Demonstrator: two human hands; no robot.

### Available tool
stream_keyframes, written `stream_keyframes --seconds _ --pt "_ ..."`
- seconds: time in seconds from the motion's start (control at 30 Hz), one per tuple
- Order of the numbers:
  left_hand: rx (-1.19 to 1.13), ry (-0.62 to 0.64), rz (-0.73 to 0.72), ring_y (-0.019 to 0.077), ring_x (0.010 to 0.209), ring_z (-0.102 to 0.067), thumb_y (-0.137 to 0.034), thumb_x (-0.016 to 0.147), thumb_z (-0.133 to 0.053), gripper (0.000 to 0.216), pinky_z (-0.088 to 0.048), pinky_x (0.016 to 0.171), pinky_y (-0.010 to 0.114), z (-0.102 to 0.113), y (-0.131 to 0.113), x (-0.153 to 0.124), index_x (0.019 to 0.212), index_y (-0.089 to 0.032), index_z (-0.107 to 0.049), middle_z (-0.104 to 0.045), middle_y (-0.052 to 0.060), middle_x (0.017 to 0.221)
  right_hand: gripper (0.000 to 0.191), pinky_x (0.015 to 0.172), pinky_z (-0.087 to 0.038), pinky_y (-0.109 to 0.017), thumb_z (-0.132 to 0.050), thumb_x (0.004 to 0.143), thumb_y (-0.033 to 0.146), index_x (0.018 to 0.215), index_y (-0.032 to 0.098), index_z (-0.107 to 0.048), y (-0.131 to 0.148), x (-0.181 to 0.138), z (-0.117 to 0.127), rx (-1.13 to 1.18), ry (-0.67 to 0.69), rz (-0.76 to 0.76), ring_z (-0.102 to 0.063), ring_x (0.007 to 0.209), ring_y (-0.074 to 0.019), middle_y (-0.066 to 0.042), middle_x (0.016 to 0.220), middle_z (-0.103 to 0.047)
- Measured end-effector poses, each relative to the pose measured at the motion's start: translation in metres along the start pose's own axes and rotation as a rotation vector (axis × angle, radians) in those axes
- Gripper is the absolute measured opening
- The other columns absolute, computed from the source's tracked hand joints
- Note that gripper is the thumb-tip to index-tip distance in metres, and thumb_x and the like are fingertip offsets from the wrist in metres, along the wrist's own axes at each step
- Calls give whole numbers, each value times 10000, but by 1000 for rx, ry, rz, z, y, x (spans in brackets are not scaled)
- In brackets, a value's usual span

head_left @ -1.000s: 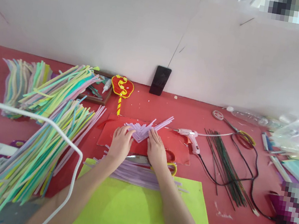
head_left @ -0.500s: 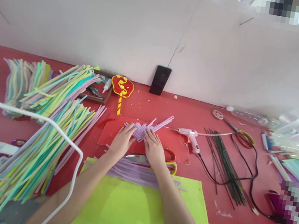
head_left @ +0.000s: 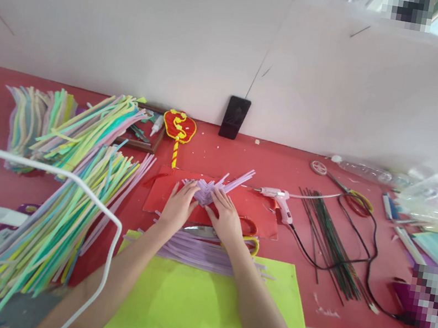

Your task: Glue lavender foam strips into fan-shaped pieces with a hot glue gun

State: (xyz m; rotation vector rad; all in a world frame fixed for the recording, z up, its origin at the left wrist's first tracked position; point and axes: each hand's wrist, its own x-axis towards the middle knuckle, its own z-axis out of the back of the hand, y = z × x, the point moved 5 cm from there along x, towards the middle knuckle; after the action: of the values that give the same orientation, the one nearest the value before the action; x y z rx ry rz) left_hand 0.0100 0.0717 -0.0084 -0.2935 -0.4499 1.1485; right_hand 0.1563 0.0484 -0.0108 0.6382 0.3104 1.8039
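Woven lilac pipe cleaners (head_left: 206, 191) form a V-shaped pattern on a red board (head_left: 159, 193). My left hand (head_left: 181, 203) grips their left side, its fingertips along the top and thumb at the inner edge. On the other side, my right hand (head_left: 224, 213) pinches the weave, its thumb close to the lower point. Loose lilac ends stick up to the right above my right hand. Below my hands, scissors (head_left: 199, 231) with orange and yellow handles lie across more lilac pipe cleaners (head_left: 199, 256), partly hidden by my right forearm.
Pastel pipe cleaner bundles (head_left: 63, 216) fill the left. A pink glue gun (head_left: 280, 201) lies right of the board, its black cord crossing dark green stems (head_left: 331, 244). A phone (head_left: 235, 117) leans on the wall near a red-yellow fan shape (head_left: 180, 127). White cable (head_left: 74, 176) crosses the left foreground.
My right thumb has shifted inward, toward the lower point of the weave. My left hand has moved only slightly, and the lilac weave stays in place.
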Motion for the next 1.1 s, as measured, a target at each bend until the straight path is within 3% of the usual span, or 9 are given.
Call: stream_keyframes --seconds 0.63,0.87,0.97,1.1 --pt "53 -20 -7 213 1359 -368 -152 868 -471 343 -250 1137 479 1 1 0 1207 -167 -522 -509 101 1387 376 1092 -387 -413 -575 865 308 1233 244 -611 0 5 0 47 -31 -45 -470 1284 -219 -48 1330 -554" --pt "243 88 -46 237 1381 -326 -182 930 -294 474 -238 1143 483 6 -29 -17 1384 -84 -388 -358 149 1482 389 1098 -382 -401 -568 860 264 1243 209 -605 1 6 1 62 -18 -54 -460 1292 -220 -59 1331 -554" --pt "297 147 -26 279 1384 -311 -231 931 -297 503 -233 1138 494 3 -39 -29 1386 -35 -385 -339 192 1478 388 1098 -382 -406 -572 857 261 1241 225 -605 1 6 1 77 -16 -62 -458 1294 -215 -50 1329 -556" --pt "315 187 -37 281 1384 -312 -255 915 -323 517 -185 1147 515 -2 -43 -39 1389 -61 -395 -362 182 1470 383 1095 -387 -413 -580 854 277 1233 238 -610 0 6 0 74 -24 -67 -466 1288 -216 -46 1326 -559"
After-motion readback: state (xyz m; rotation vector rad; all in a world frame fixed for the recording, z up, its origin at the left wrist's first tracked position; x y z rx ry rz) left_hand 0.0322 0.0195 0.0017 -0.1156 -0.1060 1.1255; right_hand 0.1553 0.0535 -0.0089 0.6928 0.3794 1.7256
